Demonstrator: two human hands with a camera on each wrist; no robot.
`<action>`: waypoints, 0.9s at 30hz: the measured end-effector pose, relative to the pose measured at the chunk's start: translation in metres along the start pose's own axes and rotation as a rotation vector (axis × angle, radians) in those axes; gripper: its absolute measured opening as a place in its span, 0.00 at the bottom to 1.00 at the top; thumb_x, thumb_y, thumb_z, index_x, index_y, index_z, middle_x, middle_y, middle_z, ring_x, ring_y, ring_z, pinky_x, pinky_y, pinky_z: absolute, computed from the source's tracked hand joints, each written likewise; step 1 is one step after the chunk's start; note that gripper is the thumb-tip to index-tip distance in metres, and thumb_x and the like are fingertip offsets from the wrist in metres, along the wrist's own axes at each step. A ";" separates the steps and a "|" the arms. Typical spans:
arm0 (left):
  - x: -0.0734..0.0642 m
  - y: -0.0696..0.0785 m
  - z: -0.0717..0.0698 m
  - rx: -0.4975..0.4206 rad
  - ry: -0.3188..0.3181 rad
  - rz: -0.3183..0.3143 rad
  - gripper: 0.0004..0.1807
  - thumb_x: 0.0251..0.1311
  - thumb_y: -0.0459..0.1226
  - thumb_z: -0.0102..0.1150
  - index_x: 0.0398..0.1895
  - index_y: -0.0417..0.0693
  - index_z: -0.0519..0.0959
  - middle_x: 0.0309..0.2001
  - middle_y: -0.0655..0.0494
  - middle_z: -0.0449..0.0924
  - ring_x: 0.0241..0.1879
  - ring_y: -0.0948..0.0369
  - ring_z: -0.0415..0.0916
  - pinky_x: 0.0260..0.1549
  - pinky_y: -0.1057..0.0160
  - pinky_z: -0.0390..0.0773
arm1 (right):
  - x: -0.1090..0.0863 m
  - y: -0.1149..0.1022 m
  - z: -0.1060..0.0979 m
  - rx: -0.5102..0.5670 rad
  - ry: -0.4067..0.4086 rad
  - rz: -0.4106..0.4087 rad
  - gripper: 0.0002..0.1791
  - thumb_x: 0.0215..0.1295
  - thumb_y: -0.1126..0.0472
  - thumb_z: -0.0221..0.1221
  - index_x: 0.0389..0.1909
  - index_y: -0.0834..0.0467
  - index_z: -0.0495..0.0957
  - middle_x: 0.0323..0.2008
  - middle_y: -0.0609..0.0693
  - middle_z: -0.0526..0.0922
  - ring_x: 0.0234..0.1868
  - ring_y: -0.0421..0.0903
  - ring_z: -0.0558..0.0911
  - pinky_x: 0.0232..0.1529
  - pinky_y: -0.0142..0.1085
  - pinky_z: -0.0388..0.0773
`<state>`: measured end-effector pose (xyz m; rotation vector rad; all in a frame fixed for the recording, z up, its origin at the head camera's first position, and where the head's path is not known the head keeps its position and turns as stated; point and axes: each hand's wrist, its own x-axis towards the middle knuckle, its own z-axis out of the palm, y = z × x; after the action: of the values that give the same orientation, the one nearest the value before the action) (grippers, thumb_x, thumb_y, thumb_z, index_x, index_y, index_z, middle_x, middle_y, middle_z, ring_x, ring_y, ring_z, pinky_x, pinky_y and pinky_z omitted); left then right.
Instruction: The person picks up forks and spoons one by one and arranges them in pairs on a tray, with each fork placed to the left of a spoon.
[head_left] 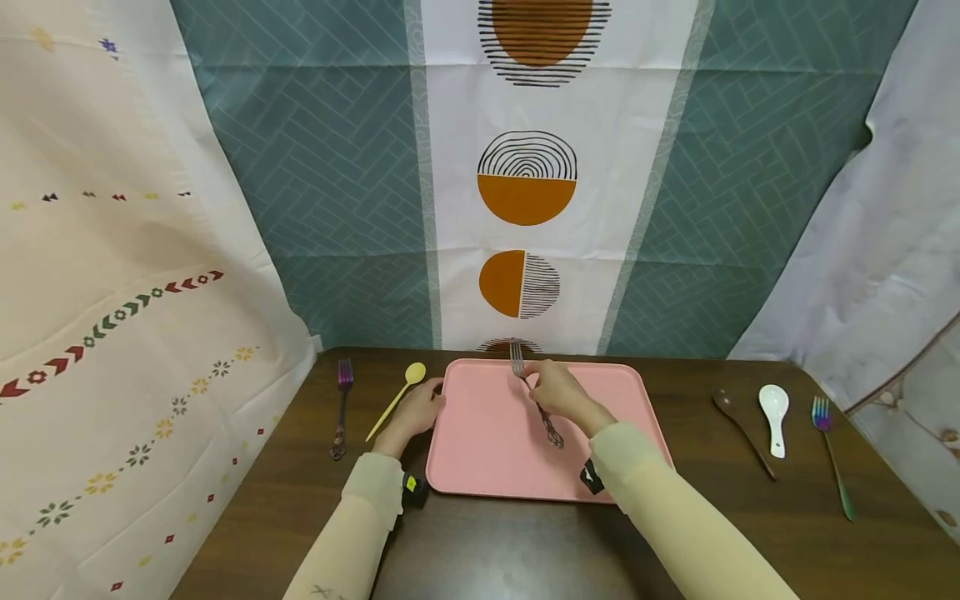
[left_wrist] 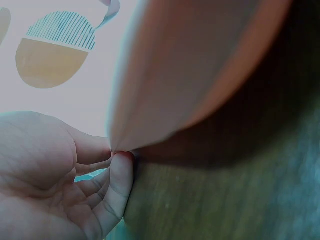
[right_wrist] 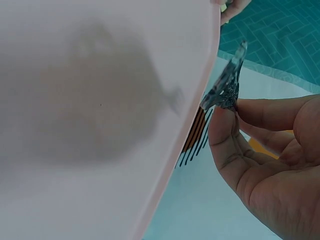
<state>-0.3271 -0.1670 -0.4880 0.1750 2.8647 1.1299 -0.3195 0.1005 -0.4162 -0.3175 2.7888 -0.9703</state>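
A pink rectangular tray [head_left: 480,442] lies on the dark wooden table. At its left side my left hand [head_left: 416,410] pinches the rim between thumb and fingers; the left wrist view shows the thumb and finger meeting at the tray's edge [left_wrist: 150,100]. Over the tray, my right hand [head_left: 561,390] pinches a silver fork [head_left: 550,425] by its handle, tines pointing away toward the back. The right wrist view shows the fork's ornate handle end [right_wrist: 230,82] and its shadow on the tray surface.
Left of the tray lie a purple-tined fork [head_left: 342,408] and a yellow spoon [head_left: 415,373], the latter close to my left hand. To the right are a wooden spoon [head_left: 738,423], a white spoon [head_left: 774,408] and a rainbow-coloured fork [head_left: 828,450]. A patterned curtain [head_left: 345,167] hangs behind the table.
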 end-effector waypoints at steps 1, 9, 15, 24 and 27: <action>0.000 0.000 0.000 0.000 -0.001 0.004 0.24 0.79 0.35 0.46 0.74 0.34 0.68 0.67 0.35 0.75 0.65 0.41 0.74 0.65 0.40 0.71 | 0.000 0.000 0.001 -0.002 0.004 -0.006 0.24 0.68 0.75 0.58 0.64 0.62 0.80 0.31 0.54 0.81 0.23 0.43 0.73 0.23 0.32 0.69; -0.001 0.001 0.003 -0.006 0.007 0.021 0.24 0.79 0.35 0.46 0.73 0.33 0.69 0.67 0.34 0.75 0.67 0.39 0.72 0.66 0.39 0.70 | -0.001 -0.001 0.006 0.002 0.012 -0.032 0.24 0.66 0.77 0.57 0.63 0.64 0.80 0.31 0.56 0.82 0.19 0.42 0.72 0.22 0.32 0.70; -0.001 -0.001 0.004 -0.009 0.013 0.020 0.24 0.78 0.34 0.46 0.73 0.33 0.69 0.64 0.35 0.77 0.62 0.41 0.77 0.62 0.40 0.74 | 0.001 -0.005 0.014 -0.012 0.013 -0.045 0.23 0.66 0.76 0.58 0.61 0.63 0.81 0.44 0.57 0.84 0.24 0.43 0.74 0.22 0.31 0.69; -0.001 -0.003 0.004 -0.004 0.013 0.027 0.24 0.78 0.34 0.46 0.72 0.32 0.69 0.58 0.37 0.81 0.52 0.45 0.81 0.56 0.42 0.78 | 0.003 -0.010 0.022 -0.019 0.018 -0.056 0.25 0.65 0.78 0.56 0.62 0.63 0.81 0.44 0.59 0.84 0.22 0.42 0.71 0.21 0.31 0.67; 0.000 -0.004 0.003 -0.004 0.018 0.027 0.24 0.78 0.34 0.46 0.72 0.33 0.69 0.56 0.38 0.82 0.50 0.46 0.81 0.55 0.43 0.79 | 0.005 -0.012 0.024 -0.023 0.023 -0.074 0.25 0.64 0.79 0.55 0.61 0.64 0.81 0.50 0.61 0.84 0.23 0.42 0.70 0.22 0.32 0.67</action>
<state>-0.3267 -0.1680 -0.4934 0.2047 2.8836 1.1477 -0.3166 0.0757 -0.4276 -0.4176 2.8289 -0.9646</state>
